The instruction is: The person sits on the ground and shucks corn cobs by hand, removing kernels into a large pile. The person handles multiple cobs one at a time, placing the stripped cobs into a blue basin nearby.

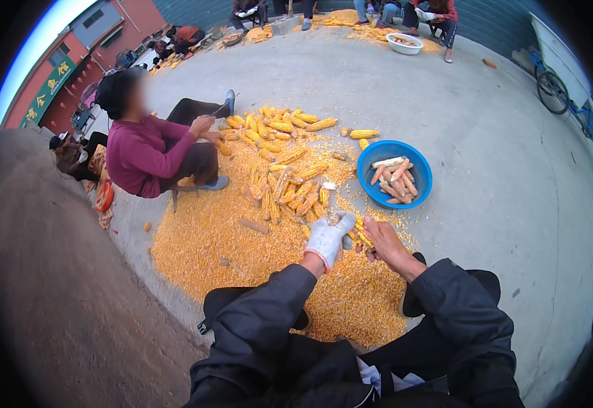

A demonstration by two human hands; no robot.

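My left hand (329, 237), in a white knit glove, is closed around a corn cob whose pale end (333, 219) pokes out above the fingers. Right beside it, my bare right hand (390, 245) grips an ear of corn (361, 233) with yellow kernels still on it. The two hands nearly meet, and the fingers hide much of both pieces. Below them spreads a wide heap of loose kernels (204, 245). Partly stripped ears (291, 194) lie on the heap just beyond my left hand, with fuller yellow ears (276, 125) farther out.
A blue plastic basin (423, 196) holding stripped cobs (395, 181) stands beyond my right hand. To the left sits a co-worker in a purple top (141, 153), holding an ear. Farther off are more seated people, a white basin (404, 45) and a blue cargo tricycle (574, 104).
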